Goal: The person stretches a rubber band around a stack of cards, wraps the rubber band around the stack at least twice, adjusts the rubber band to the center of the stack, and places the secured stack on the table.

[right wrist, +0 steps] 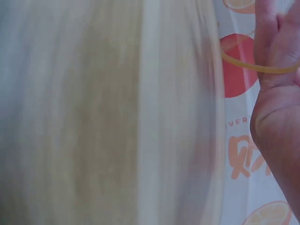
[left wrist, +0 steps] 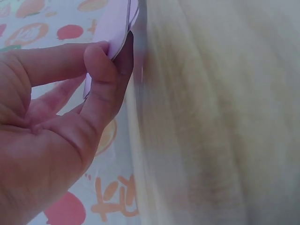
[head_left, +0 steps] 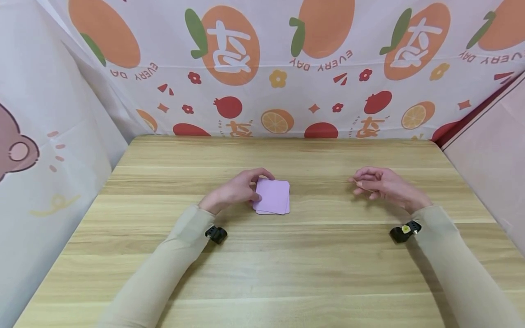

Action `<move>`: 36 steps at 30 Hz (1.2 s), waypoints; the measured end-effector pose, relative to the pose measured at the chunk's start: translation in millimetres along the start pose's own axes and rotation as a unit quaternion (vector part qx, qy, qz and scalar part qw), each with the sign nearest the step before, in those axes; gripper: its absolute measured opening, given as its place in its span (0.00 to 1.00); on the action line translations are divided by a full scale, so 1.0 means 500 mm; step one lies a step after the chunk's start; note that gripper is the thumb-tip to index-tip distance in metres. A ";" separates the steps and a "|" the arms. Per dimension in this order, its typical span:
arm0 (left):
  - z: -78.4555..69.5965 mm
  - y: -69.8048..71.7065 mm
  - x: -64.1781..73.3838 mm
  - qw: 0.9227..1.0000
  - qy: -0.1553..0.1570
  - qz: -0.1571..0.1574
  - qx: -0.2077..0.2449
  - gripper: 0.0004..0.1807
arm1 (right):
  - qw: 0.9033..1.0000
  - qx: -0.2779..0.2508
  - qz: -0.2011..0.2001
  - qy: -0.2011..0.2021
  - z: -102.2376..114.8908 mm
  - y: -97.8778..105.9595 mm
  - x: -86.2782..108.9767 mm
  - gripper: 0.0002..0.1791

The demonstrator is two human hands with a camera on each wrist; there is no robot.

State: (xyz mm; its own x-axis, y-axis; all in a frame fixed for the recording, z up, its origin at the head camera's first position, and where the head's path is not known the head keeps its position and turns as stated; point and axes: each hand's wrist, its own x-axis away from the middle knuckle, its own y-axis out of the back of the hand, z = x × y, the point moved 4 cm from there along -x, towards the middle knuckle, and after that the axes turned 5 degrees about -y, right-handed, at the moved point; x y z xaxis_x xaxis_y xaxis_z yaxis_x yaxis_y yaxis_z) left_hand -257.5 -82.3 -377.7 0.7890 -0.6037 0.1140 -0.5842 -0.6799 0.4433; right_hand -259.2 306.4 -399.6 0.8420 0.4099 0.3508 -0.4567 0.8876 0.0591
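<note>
A small stack of square purple cards (head_left: 274, 196) lies near the middle of the wooden table, its lower sheets slightly fanned out. My left hand (head_left: 238, 187) grips the stack by its left side, thumb near the front and a finger over the back edge. In the left wrist view the purple cards (left wrist: 112, 23) appear edge-on between thumb and fingers. Off to the right, my right hand (head_left: 379, 184) holds a thin yellow rubber band (right wrist: 262, 69) above the table. The band loops out from the fingers, which the right wrist view partly cuts off.
The wooden table (head_left: 262, 264) spreads around both hands. Behind it hangs a white cloth (head_left: 262, 98) with fruit prints, and more cloth (head_left: 53, 191) hangs at the left. Black straps with small devices (head_left: 216, 234) sit at both wrists.
</note>
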 end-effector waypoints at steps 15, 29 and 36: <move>-0.010 0.017 0.000 0.999 0.010 -0.048 0.017 0.31 | 0.998 0.038 -0.024 0.040 0.026 -0.038 -0.012 0.26; -0.014 0.030 0.006 0.996 0.015 -0.080 0.045 0.30 | 0.992 0.008 -0.067 0.104 0.061 -0.122 -0.041 0.27; -0.015 0.033 0.003 0.995 0.015 -0.084 0.053 0.31 | 0.988 0.006 -0.084 0.128 0.076 -0.166 -0.048 0.26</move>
State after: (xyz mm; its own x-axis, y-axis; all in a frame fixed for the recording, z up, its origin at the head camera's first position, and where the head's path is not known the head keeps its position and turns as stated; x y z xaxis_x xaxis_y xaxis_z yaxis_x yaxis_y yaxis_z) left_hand -264.5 -91.5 -363.5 0.8819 -0.4656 0.0739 -0.4588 -0.8114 0.3621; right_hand -252.1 214.9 -377.6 0.9503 0.2990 0.0873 -0.3074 0.9453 0.1086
